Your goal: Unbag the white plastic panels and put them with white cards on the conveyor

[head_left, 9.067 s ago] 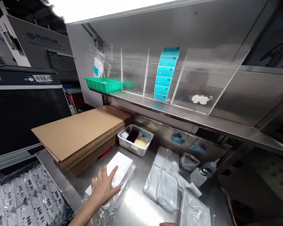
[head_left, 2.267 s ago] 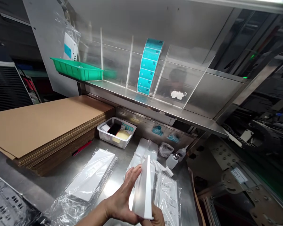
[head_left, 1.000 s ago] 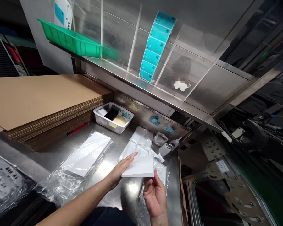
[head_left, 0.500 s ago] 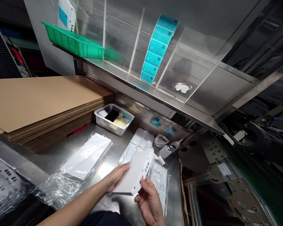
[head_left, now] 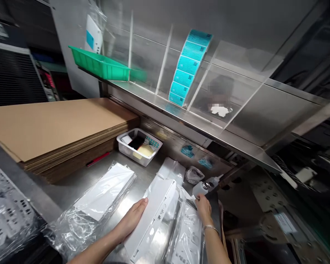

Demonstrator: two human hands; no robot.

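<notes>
My left hand [head_left: 134, 219] holds a long white panel [head_left: 151, 216] by its left edge; slots and small cutouts run along the panel's right side. At the right, my right hand [head_left: 203, 206] has its fingers closed on a white cloth-like piece [head_left: 185, 192], beside a clear bottle with a metal top [head_left: 201, 188]. Under my right hand lies a bagged panel with cutouts [head_left: 184, 234]. Another bagged white panel [head_left: 106, 190] rests left of my left hand.
Stacked brown cardboard [head_left: 60, 128] fills the left. A white tub [head_left: 139, 156] and a red pen [head_left: 98, 159] sit near it. A green tray [head_left: 99, 68] stands on the shelf above, near blue labels [head_left: 183, 79]. A small bag-lined bowl [head_left: 194, 175] is by the bottle.
My right hand has left the panel and moved right and up to the white piece. The panel now shows its slotted side more fully in my left hand. The view has shifted.
</notes>
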